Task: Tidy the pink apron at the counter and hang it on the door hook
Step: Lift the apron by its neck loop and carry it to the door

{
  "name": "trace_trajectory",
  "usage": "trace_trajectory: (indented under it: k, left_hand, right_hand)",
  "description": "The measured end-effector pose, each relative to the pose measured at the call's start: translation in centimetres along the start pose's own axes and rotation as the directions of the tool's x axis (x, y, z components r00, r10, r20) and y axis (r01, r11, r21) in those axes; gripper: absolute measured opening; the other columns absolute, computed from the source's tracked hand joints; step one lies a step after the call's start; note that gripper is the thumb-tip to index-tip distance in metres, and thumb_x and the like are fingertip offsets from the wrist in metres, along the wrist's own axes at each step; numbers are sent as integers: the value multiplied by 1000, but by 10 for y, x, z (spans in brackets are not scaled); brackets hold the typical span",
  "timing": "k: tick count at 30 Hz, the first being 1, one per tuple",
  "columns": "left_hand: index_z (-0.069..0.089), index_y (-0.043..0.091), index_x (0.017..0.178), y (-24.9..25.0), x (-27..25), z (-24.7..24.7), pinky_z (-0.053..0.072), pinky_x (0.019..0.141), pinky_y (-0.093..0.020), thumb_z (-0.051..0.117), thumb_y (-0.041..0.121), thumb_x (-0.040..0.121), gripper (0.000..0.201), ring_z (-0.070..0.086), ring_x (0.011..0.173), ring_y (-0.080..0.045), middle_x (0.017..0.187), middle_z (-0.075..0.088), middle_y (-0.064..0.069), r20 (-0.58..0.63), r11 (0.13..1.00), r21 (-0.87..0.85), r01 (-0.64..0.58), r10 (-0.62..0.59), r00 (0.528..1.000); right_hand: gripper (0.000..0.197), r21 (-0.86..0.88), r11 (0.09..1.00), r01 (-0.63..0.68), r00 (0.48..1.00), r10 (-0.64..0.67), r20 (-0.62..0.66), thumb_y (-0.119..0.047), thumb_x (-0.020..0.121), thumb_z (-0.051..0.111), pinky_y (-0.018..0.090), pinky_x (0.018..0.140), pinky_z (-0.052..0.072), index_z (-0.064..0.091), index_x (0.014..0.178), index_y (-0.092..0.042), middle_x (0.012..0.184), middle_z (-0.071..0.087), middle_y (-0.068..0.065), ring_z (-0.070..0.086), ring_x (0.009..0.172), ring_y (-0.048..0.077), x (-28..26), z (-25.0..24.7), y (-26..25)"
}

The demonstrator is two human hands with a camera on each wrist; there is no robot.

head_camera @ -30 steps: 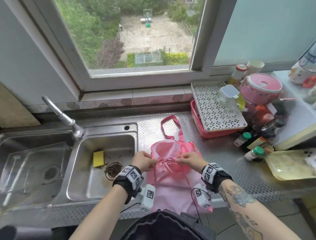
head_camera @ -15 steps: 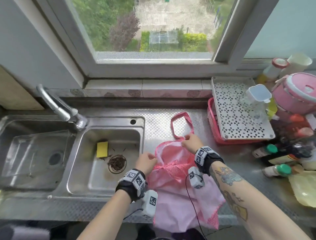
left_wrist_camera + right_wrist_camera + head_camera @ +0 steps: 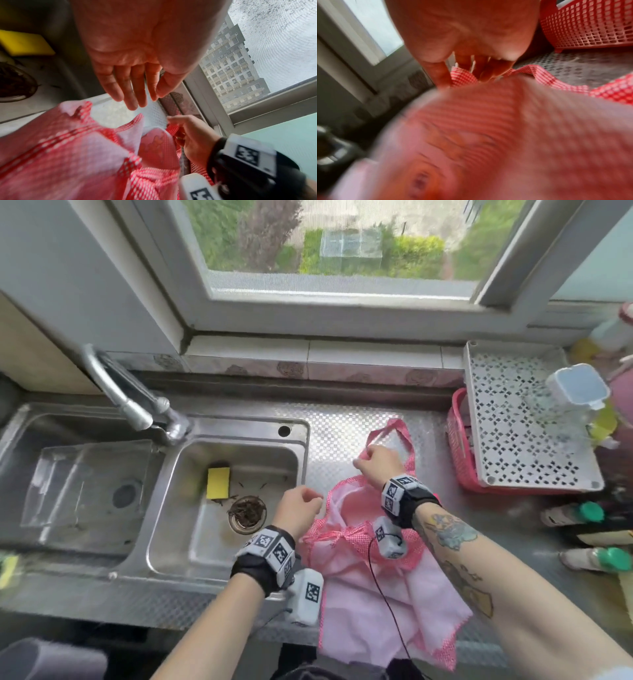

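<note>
The pink apron [image 3: 370, 587] with red-checked trim lies crumpled on the steel counter [image 3: 342, 433], and its lower hem hangs over the front edge. Its neck loop [image 3: 409, 440] lies toward the window. My right hand [image 3: 373, 462] pinches the checked loop strap [image 3: 464, 79] at its near end, fingers curled round it [image 3: 462, 75]. My left hand [image 3: 305, 506] hovers just above the apron's left top corner [image 3: 77, 108]. Its fingers [image 3: 132, 94] are relaxed and hold nothing. No door or hook is in view.
A double sink [image 3: 308, 460] lies to the left, with a yellow sponge [image 3: 218, 482] and a tap [image 3: 120, 392]. A pink basket [image 3: 459, 446] under a white perforated tray [image 3: 513, 422] stands right of the apron. Green-capped bottles [image 3: 575, 513] lie further right.
Both hands have left the tied strings at the apron's middle. The right hand went up to the neck loop and took hold of it. The left hand drew back to the left edge.
</note>
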State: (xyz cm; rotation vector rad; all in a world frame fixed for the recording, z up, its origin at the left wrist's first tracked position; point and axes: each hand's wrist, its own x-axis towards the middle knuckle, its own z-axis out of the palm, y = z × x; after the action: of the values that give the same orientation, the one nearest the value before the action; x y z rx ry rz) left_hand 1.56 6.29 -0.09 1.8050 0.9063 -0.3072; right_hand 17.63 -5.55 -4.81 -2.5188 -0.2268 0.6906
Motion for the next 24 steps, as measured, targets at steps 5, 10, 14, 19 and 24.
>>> trace_trajectory:
  k: [5, 10, 14, 19, 24]
  left_hand:
    - [62, 25, 80, 39, 7, -25, 53, 84, -40, 59, 14, 82, 12, 69, 91, -24, 88, 70, -2, 0, 991, -3, -134, 134, 991]
    - [58, 18, 103, 78, 11, -33, 55, 75, -34, 71, 28, 68, 39, 67, 88, -19, 95, 67, 0, 76, 920, 15, -392, 390, 918]
    - [60, 14, 95, 103, -18, -20, 41, 60, -5, 66, 19, 82, 15, 57, 73, -3, 84, 64, 4, 246, 775, 88, -626, 592, 767]
    - [66, 1, 74, 108, -35, 7, 36, 57, -28, 57, 20, 87, 24, 48, 58, -16, 69, 60, -5, 261, 803, 134, -580, 537, 803]
    - [67, 10, 88, 120, -62, 18, 48, 78, -35, 51, 21, 95, 21, 66, 95, -29, 97, 72, -12, 279, 880, -139, -454, 474, 835]
  right_hand:
    - [1, 623, 782, 2, 949, -199, 246, -7, 93, 55, 40, 62, 52, 54, 93, -7, 64, 57, 6, 54, 54, 19, -61, -64, -63]
    - [16, 606, 778, 166, 860, -415, 297, -3, 94, 55, 19, 33, 30, 61, 105, -13, 44, 42, -7, 33, 36, 7, -138, -127, -103]
    - [20, 660, 732, 169, 844, -453, 286, -1, 94, 55, 14, 33, 21, 65, 108, -12, 45, 31, -2, 25, 34, 5, -201, -170, -111]
    - [22, 841, 518, 156, 862, -487, 140, -6, 83, 67, 15, 37, 13, 70, 105, -11, 49, 32, -1, 26, 34, 3, -263, -228, -84]
    - [25, 893, 282, 350, 859, -477, -186, -15, 84, 61, 14, 38, 9, 67, 107, -8, 38, 32, -8, 15, 32, 8, -321, -294, -22]
